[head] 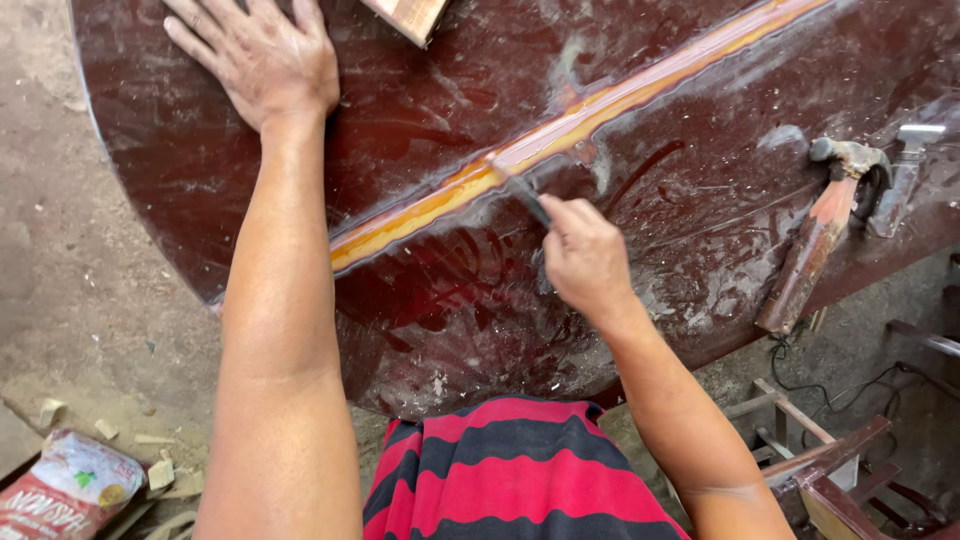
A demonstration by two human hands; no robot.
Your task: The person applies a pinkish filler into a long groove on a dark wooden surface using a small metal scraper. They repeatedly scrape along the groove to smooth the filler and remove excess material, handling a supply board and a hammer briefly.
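A round dark red-brown tabletop (450,90) fills the upper view, glossy and smeared with pale residue. A yellow-orange seam (560,130) runs diagonally across it from lower left to upper right. My right hand (585,260) grips a thin dark blade tool (520,190) whose tip touches the seam near the middle. My left hand (260,55) lies flat with fingers spread on the tabletop at the upper left, holding nothing.
A claw hammer (820,230) with a worn wooden handle lies on the tabletop at right, beside a metal tool (900,180). A wood block (410,15) sits at the top edge. A printed bag (65,485) and wood scraps lie on the dirt floor lower left. Wooden frame pieces (830,470) stand lower right.
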